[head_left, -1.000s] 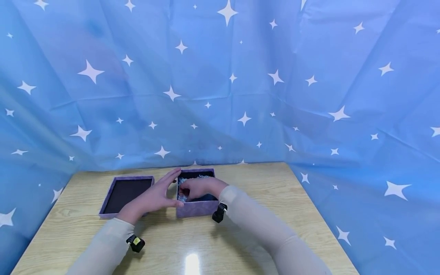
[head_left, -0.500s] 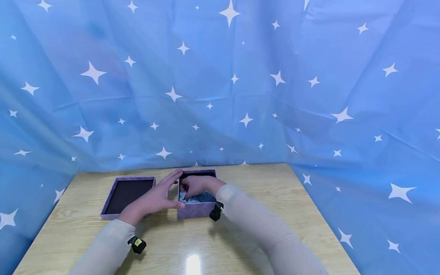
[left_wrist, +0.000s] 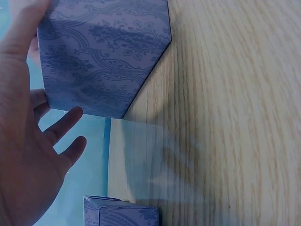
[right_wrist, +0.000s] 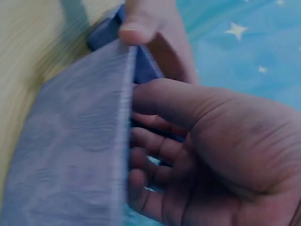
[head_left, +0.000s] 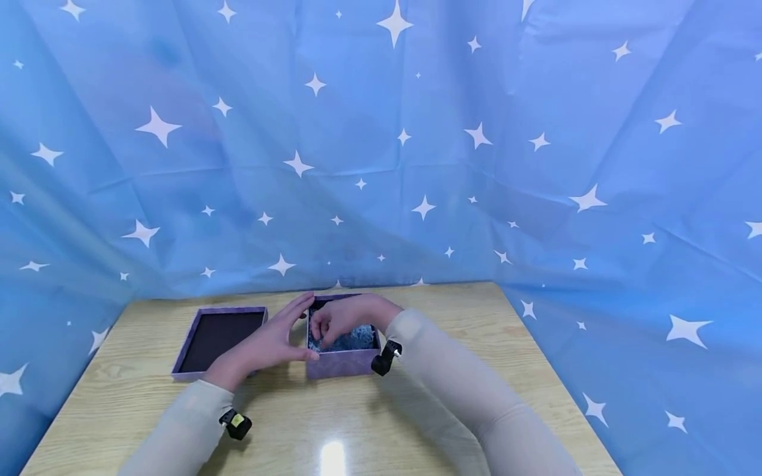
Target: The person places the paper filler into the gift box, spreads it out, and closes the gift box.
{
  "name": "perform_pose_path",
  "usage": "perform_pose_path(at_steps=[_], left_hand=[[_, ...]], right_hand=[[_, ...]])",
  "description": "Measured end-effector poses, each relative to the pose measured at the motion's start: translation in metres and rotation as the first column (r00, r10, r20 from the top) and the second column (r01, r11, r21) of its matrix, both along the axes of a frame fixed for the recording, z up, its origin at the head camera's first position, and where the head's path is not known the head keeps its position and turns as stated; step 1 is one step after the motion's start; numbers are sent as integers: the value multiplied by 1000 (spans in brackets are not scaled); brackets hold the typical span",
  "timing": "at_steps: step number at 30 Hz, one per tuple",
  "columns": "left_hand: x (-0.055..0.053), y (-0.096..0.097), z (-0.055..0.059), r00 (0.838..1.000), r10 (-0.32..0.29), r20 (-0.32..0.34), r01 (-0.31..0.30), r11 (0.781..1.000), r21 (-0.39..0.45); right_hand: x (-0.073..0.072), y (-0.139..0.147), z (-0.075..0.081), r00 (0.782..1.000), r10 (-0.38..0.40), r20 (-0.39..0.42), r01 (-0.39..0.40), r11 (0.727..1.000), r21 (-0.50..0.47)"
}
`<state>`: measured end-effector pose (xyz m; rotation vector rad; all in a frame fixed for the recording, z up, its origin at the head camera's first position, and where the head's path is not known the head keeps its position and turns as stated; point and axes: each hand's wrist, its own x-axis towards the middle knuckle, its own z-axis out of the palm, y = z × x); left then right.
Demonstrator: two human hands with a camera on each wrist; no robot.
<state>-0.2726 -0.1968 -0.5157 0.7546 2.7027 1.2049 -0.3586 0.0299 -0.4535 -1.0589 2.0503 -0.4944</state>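
An open purple patterned box (head_left: 342, 365) stands near the back of the table, with a dark inside. Blue shredded paper filler (head_left: 358, 338) lies in it. My left hand (head_left: 270, 340) holds the box by its left side, thumb at the front corner and fingers reaching to the back corner. In the left wrist view its other fingers (left_wrist: 65, 125) spread past the box's wall. My right hand (head_left: 342, 317) reaches over the right wall, fingers bent down into the filler. The right wrist view shows its curled fingers partly behind the wall; I cannot tell if they pinch filler.
A matching purple lid (head_left: 219, 340) with a black inside lies upturned left of the box, partly behind the left hand. The light wood table (head_left: 470, 337) ends at a blue star-patterned curtain (head_left: 381, 165) behind and at the sides.
The right hand has shifted and its wrist lifted slightly over the filler, and more blue filler shows at the box's right side. My left hand has kept its place on the box.
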Motion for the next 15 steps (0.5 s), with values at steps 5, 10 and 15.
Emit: perform_pose_path(at_steps=[5, 10, 15], left_hand=[[-1, 0, 1, 999, -10, -35, 10, 1000, -10], [-1, 0, 1, 1000, -4, -18, 3, 1000, -14], [1, -1, 1, 1000, -4, 1, 4, 1000, 1]], right_hand=[[7, -4, -20, 981, 64, -181, -48, 995, 86], [4, 1, -19, 982, 87, -167, -78, 995, 61], [2, 11, 5, 1000, 11, -22, -9, 996, 85]])
